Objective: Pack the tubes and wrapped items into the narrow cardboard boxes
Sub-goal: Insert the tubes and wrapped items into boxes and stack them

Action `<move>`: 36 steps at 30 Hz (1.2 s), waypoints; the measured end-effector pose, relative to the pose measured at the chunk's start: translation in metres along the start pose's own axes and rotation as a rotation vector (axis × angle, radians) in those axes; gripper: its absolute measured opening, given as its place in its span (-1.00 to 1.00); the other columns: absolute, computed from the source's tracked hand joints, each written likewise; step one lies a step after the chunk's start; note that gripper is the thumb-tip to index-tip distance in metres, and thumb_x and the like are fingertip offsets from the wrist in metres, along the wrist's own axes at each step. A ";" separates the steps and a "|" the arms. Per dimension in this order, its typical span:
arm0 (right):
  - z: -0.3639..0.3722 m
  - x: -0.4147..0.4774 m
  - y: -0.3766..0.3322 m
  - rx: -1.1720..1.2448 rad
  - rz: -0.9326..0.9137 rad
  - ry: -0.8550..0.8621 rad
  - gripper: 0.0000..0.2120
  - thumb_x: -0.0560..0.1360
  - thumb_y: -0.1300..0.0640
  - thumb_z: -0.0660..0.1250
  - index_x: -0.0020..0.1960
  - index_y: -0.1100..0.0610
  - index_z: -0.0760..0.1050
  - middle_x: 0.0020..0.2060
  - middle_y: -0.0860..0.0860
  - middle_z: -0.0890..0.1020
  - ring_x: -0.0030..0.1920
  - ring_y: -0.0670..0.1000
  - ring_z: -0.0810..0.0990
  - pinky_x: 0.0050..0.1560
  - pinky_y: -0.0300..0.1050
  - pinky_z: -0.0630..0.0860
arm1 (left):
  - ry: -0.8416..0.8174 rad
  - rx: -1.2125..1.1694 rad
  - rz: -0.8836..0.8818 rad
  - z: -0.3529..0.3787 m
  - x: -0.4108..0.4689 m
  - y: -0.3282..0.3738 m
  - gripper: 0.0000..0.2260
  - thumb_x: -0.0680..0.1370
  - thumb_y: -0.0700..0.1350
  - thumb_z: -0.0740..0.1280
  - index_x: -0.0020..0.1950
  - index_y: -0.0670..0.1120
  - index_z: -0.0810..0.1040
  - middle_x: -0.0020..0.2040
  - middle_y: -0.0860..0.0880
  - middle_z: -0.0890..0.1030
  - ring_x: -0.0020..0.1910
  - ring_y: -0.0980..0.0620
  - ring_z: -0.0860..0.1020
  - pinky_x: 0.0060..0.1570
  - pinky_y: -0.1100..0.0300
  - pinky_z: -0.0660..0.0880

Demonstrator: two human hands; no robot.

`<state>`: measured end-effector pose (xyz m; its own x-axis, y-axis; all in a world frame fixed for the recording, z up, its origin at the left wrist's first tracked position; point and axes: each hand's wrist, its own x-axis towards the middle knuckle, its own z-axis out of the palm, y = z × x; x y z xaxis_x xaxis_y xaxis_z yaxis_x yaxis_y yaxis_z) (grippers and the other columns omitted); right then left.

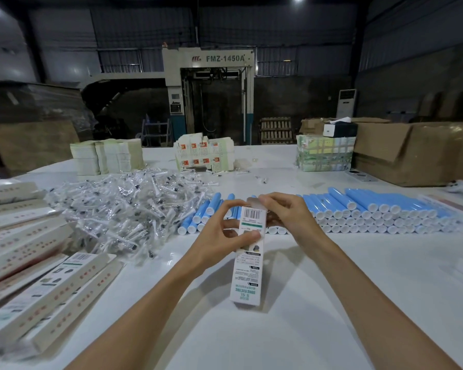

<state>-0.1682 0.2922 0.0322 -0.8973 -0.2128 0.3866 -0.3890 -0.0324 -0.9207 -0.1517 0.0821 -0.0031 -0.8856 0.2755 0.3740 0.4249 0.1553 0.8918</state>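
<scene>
A narrow white cardboard box (247, 273) with a barcode stands upright on the table in front of me. My left hand (225, 236) grips its upper part from the left. My right hand (284, 212) pinches the box's top flap (255, 202) from the right. Behind the hands, blue tubes (372, 209) with white caps lie stacked in rows. A heap of clear-wrapped brush heads (118, 206) lies to the left. I cannot see what the box holds.
Filled narrow boxes (38, 279) are piled at the left edge. Stacks of flat box blanks (106, 156) (205, 153) and a wrapped bundle (324, 153) stand at the table's far side. A large brown carton (417, 150) sits at the right.
</scene>
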 end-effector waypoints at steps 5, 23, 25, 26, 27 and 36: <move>-0.002 -0.001 -0.002 0.169 0.156 -0.056 -0.86 0.55 0.11 0.51 0.05 0.16 0.75 0.00 0.23 0.76 0.05 0.20 0.76 -0.04 -0.13 0.67 | 0.013 0.038 0.015 -0.003 0.000 -0.002 -0.38 0.46 0.14 0.65 0.43 0.25 0.43 0.11 -0.05 0.77 0.00 -0.21 0.75 -0.01 -0.15 0.73; -0.002 -0.002 -0.004 0.070 0.066 -0.072 -0.82 0.61 0.19 0.41 0.15 0.19 0.74 0.02 0.17 0.76 0.08 0.13 0.75 0.04 -0.15 0.64 | 0.006 0.091 0.105 -0.001 0.000 -0.001 -0.34 0.52 0.07 0.62 0.51 0.28 0.36 0.13 0.04 0.77 0.07 -0.11 0.69 0.02 -0.09 0.70; -0.002 -0.002 -0.003 0.039 0.047 -0.096 -0.80 0.63 0.19 0.37 0.17 0.16 0.73 0.04 0.14 0.77 0.10 0.11 0.75 0.11 -0.11 0.64 | 0.012 0.089 0.104 -0.002 0.000 -0.002 -0.34 0.52 0.08 0.62 0.51 0.26 0.37 0.14 0.04 0.76 0.06 -0.11 0.69 0.00 -0.08 0.71; -0.002 -0.002 -0.003 0.030 0.038 -0.105 -0.80 0.64 0.18 0.36 0.18 0.15 0.73 0.05 0.13 0.77 0.12 0.10 0.74 0.15 -0.09 0.64 | 0.020 0.087 0.105 -0.002 0.000 -0.003 -0.34 0.51 0.08 0.62 0.51 0.25 0.37 0.13 0.04 0.76 0.05 -0.11 0.69 -0.01 -0.07 0.71; -0.001 -0.002 -0.003 0.015 0.024 -0.107 -0.79 0.65 0.17 0.36 0.18 0.13 0.73 0.05 0.11 0.77 0.12 0.09 0.74 0.16 -0.08 0.64 | 0.027 0.086 0.104 -0.003 0.000 -0.004 -0.34 0.51 0.09 0.63 0.50 0.25 0.38 0.11 0.04 0.77 0.04 -0.14 0.68 -0.02 -0.07 0.72; 0.012 -0.008 0.001 -0.161 -0.122 -0.088 -0.75 0.65 0.12 0.38 0.18 -0.18 0.72 0.04 -0.08 0.77 0.11 -0.05 0.73 0.14 -0.18 0.63 | 0.033 0.019 0.079 -0.005 0.000 -0.007 -0.36 0.51 0.05 0.64 0.49 0.22 0.41 0.03 -0.04 0.77 -0.06 -0.12 0.77 -0.16 0.03 0.73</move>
<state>-0.1590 0.2825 0.0274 -0.8227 -0.3011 0.4821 -0.5281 0.0913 -0.8442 -0.1555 0.0763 -0.0083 -0.8547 0.2560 0.4516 0.4970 0.1525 0.8543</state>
